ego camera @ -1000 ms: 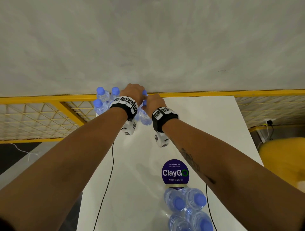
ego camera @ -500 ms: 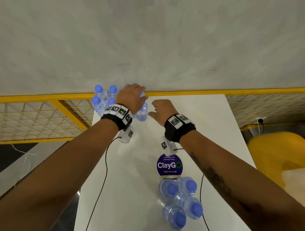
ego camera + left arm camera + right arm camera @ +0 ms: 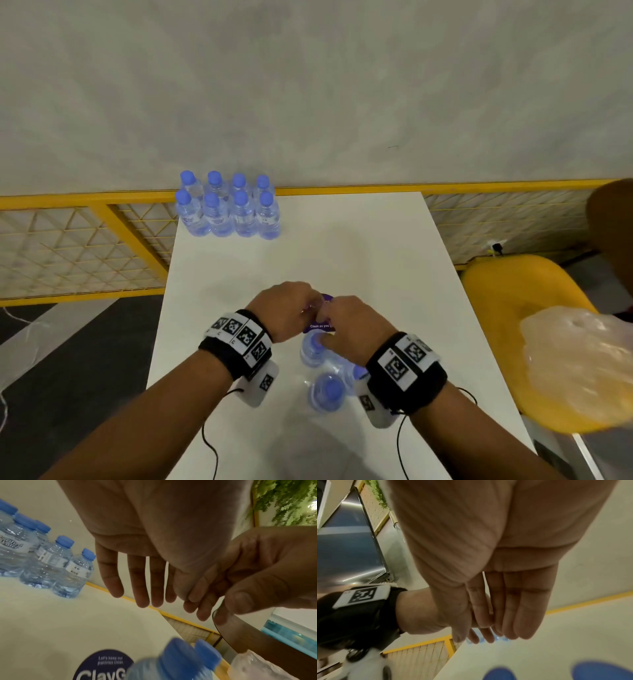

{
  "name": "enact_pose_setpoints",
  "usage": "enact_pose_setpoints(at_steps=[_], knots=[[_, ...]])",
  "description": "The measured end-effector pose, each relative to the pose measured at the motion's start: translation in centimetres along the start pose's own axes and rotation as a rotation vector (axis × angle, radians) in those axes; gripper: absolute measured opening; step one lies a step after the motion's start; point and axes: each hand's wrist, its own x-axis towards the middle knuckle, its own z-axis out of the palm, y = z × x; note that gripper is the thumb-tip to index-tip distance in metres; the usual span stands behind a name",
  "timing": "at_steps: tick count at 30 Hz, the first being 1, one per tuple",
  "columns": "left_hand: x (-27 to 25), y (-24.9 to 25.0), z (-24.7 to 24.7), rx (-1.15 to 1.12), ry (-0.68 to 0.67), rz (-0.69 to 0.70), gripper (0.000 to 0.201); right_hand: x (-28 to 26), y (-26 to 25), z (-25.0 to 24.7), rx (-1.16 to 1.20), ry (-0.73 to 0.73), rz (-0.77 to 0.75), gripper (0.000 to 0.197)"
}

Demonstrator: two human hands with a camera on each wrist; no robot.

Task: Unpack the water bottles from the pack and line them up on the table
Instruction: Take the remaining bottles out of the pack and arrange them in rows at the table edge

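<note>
Several small water bottles (image 3: 227, 209) with blue caps stand in two rows at the table's far left corner, also seen in the left wrist view (image 3: 56, 563). Three more capped bottles (image 3: 327, 392) stand close together near me, partly under my right wrist. My left hand (image 3: 298, 308) and right hand (image 3: 329, 318) hover side by side just above the farthest of these bottles (image 3: 312, 349). In the wrist views the left fingers (image 3: 139, 582) and right fingers (image 3: 513, 608) are straight and hold nothing. Blurred caps (image 3: 180, 654) sit just below.
The white table (image 3: 359, 246) bears a round purple sticker (image 3: 323, 327) under my hands. A yellow mesh railing (image 3: 102, 200) runs behind and to the left. A yellow chair (image 3: 520, 291) with a crumpled plastic bag (image 3: 575, 363) stands at the right.
Both hands drew back from the far bottle group to above the near cluster. The left hand let go of the bottle it set there.
</note>
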Motion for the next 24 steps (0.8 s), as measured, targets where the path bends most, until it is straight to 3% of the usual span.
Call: enact_pose_setpoints(at_steps=[5, 9, 13, 18, 24], knots=[[-2.8, 1.2, 3.6, -0.026, -0.047, -0.005, 0.043, -4.6, 0.0, 4.5, 0.043, -0.045, -0.023, 0.035], [-3.5, 1.3, 6.4, -0.052, -0.004, -0.042, 0.041, -6.3, -0.4, 7.3, -0.136, -0.062, -0.044, 0.027], [-3.4, 1.5, 8.1, 0.074, 0.068, -0.068, 0.034, -6.5, -0.1, 8.2, -0.244, -0.092, -0.043, 0.024], [-3.0, 1.3, 8.2, 0.200, 0.110, -0.094, 0.032, -6.1, -0.1, 8.6, -0.243, -0.087, -0.065, 0.022], [-0.8, 0.1, 4.0, 0.059, 0.190, -0.117, 0.025, -4.7, -0.6, 6.5, -0.062, 0.055, -0.072, 0.019]])
